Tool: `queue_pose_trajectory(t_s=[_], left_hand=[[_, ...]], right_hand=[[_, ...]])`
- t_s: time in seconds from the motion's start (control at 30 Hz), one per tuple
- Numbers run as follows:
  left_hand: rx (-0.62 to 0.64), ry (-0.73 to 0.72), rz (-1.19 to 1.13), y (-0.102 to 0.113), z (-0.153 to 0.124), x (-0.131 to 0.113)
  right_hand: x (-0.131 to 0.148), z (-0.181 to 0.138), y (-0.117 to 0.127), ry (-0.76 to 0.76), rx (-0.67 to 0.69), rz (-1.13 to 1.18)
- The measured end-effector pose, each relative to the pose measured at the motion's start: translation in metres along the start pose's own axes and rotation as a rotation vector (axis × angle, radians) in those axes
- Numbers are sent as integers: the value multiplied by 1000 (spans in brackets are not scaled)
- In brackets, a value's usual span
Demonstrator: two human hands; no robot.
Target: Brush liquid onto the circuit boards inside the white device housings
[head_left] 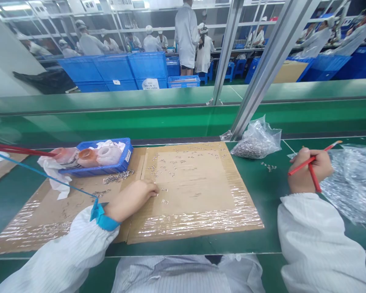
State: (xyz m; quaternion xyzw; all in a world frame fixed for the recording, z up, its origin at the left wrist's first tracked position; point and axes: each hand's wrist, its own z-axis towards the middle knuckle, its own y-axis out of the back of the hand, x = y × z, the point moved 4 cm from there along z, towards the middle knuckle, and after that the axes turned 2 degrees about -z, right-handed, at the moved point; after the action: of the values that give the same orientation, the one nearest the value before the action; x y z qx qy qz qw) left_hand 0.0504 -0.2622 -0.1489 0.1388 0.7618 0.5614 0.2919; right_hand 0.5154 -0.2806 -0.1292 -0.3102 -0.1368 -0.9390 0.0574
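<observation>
My left hand (pixel 136 197) rests on the cardboard sheet (pixel 198 226), its fingers bent together at the left part of the sheet. Whatever lies between those fingertips is too small to make out. Small shiny metal pieces (pixel 164 201) are next to them, and more are scattered toward the sheet's far edge. A blue wrist strap (pixel 105 219) with a cord circles my left wrist. Over on the right, my right hand (pixel 308 169) is closed around two slim red-handled brushes (pixel 301 166), which cross each other. A few metal pieces (pixel 268 166) lie on the green table beside it.
A blue tray (pixel 94 171) holds tubs and white cloths at the left, with metal pieces (pixel 118 177) heaped before it. Behind stands a clear bag (pixel 256 140) of metal parts near a metal post (pixel 262 77). Another plastic bag (pixel 354 179) lies far right. People work beyond the glass.
</observation>
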Motion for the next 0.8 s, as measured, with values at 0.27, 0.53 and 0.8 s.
queue_pose_trajectory(t_s=[0.27, 0.53, 0.8], left_hand=[[-114, 20, 67, 17, 12, 7], [-14, -87, 41, 3, 22, -21], [-114, -53, 34, 25, 23, -9]], right_hand=[[0, 0, 0, -6, 0, 19], [-8, -2, -2, 17, 1, 39], [-7, -1, -2, 52, -18, 7]])
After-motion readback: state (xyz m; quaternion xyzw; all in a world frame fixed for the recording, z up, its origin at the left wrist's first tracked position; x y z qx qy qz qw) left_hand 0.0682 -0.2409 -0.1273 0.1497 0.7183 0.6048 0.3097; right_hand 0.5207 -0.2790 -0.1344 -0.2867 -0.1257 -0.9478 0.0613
